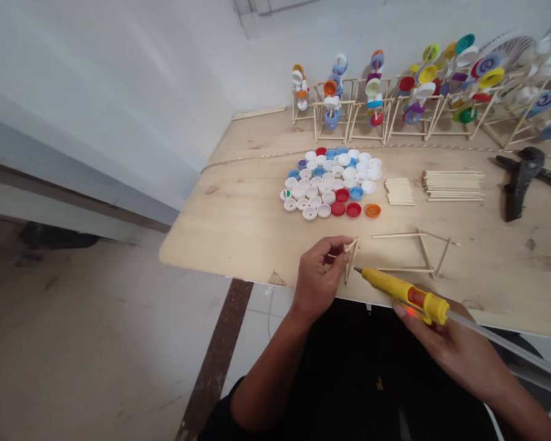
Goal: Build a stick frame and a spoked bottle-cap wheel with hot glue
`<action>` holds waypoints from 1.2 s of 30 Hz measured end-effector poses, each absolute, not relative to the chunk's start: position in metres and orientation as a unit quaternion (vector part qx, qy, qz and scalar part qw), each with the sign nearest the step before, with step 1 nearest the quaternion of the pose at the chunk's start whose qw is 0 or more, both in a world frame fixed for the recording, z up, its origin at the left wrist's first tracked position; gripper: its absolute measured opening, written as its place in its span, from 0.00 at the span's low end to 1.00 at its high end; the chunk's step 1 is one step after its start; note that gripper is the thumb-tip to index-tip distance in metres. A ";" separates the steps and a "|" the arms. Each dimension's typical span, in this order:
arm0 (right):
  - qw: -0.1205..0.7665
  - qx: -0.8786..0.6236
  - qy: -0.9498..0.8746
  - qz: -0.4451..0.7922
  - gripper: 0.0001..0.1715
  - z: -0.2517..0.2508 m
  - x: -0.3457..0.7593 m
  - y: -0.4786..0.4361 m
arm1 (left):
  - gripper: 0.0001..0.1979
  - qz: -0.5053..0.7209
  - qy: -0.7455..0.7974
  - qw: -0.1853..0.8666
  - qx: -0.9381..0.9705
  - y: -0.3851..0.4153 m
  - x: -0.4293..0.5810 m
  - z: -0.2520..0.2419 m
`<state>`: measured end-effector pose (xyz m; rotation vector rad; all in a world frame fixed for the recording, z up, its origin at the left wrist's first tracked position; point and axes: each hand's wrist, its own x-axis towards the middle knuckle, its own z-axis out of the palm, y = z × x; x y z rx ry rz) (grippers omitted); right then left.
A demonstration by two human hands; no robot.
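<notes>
My left hand (pixel 320 278) is closed in a pinch on a small frame of thin wooden sticks (pixel 350 257), held upright near the front edge of the plywood table (pixel 239 214). My right hand (pixel 445 337) grips a yellow hot glue gun (pixel 401 294), its nozzle almost touching the stick frame. A clear glue stick (pixel 509 348) trails from the gun's back. A larger stick frame (pixel 417 252) lies flat on the table just right of my left hand.
A cluster of white, blue and red bottle caps (pixel 333 182) lies mid-table. Two stacks of cut sticks (pixel 452 185) sit to its right. Black cutters (pixel 523 177) lie far right. Finished stick stands with colourful caps (pixel 413 92) line the back wall.
</notes>
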<state>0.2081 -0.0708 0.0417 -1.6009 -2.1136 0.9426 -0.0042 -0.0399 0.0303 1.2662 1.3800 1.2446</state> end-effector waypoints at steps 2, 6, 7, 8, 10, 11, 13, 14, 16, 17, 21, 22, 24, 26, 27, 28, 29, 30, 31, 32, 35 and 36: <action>0.159 -0.553 -0.745 0.337 0.14 0.042 0.209 -0.072 | 0.10 0.500 0.553 0.433 0.507 -0.039 -0.005 0.030; 0.160 -0.538 -0.758 0.332 0.14 0.041 0.211 -0.073 | 0.11 0.502 0.553 0.436 0.503 -0.037 -0.005 0.029; 0.159 -0.534 -0.761 0.333 0.15 0.040 0.211 -0.073 | 0.11 0.502 0.552 0.435 0.503 -0.037 -0.005 0.029; 0.157 -0.530 -0.763 0.333 0.15 0.039 0.210 -0.073 | 0.11 0.503 0.552 0.435 0.503 -0.037 -0.004 0.029; 0.156 -0.525 -0.768 0.332 0.15 0.039 0.209 -0.073 | 0.11 0.503 0.552 0.435 0.503 -0.037 -0.004 0.029; 0.154 -0.523 -0.770 0.331 0.15 0.039 0.209 -0.073 | 0.10 0.503 0.551 0.435 0.504 -0.037 -0.003 0.029; 0.152 -0.521 -0.774 0.326 0.14 0.039 0.207 -0.074 | 0.10 0.503 0.550 0.436 0.505 -0.038 -0.003 0.030; 0.151 -0.520 -0.777 0.322 0.14 0.040 0.206 -0.073 | 0.10 0.503 0.549 0.436 0.505 -0.038 -0.003 0.030; 0.150 -0.521 -0.781 0.309 0.14 0.041 0.205 -0.073 | 0.10 0.504 0.549 0.434 0.507 -0.038 -0.003 0.030; 0.149 -0.523 -0.783 0.302 0.14 0.041 0.205 -0.073 | 0.10 0.503 0.550 0.433 0.507 -0.038 -0.003 0.030; 0.144 -0.524 -0.787 0.292 0.13 0.041 0.206 -0.072 | 0.10 0.501 0.551 0.429 0.511 -0.038 -0.003 0.030; 0.141 -0.522 -0.788 0.294 0.14 0.041 0.206 -0.073 | 0.10 0.501 0.551 0.429 0.512 -0.038 -0.003 0.030; 0.137 -0.519 -0.790 0.296 0.14 0.041 0.206 -0.073 | 0.10 0.501 0.551 0.429 0.511 -0.038 -0.003 0.031; 0.136 -0.519 -0.791 0.294 0.14 0.041 0.206 -0.074 | 0.10 0.501 0.552 0.427 0.512 -0.038 -0.003 0.032; 0.137 -0.519 -0.792 0.292 0.14 0.041 0.206 -0.074 | 0.10 0.501 0.552 0.426 0.513 -0.038 -0.003 0.032; 0.140 -0.518 -0.792 0.289 0.13 0.040 0.206 -0.074 | 0.10 0.501 0.551 0.425 0.514 -0.038 -0.003 0.032; 0.143 -0.519 -0.792 0.286 0.13 0.040 0.206 -0.074 | 0.10 0.501 0.552 0.425 0.513 -0.038 -0.003 0.031; 0.146 -0.520 -0.792 0.283 0.13 0.040 0.205 -0.074 | 0.10 0.501 0.552 0.427 0.513 -0.038 -0.003 0.031; 0.149 -0.520 -0.792 0.281 0.13 0.040 0.205 -0.073 | 0.10 0.501 0.551 0.428 0.512 -0.038 -0.003 0.031; 0.149 -0.520 -0.793 0.281 0.13 0.040 0.205 -0.073 | 0.10 0.501 0.551 0.430 0.511 -0.038 -0.003 0.030; 0.146 -0.514 -0.795 0.289 0.13 0.040 0.205 -0.073 | 0.11 0.501 0.550 0.432 0.511 -0.038 -0.003 0.029; 0.146 -0.511 -0.795 0.291 0.13 0.040 0.205 -0.073 | 0.11 0.501 0.550 0.431 0.510 -0.039 -0.003 0.029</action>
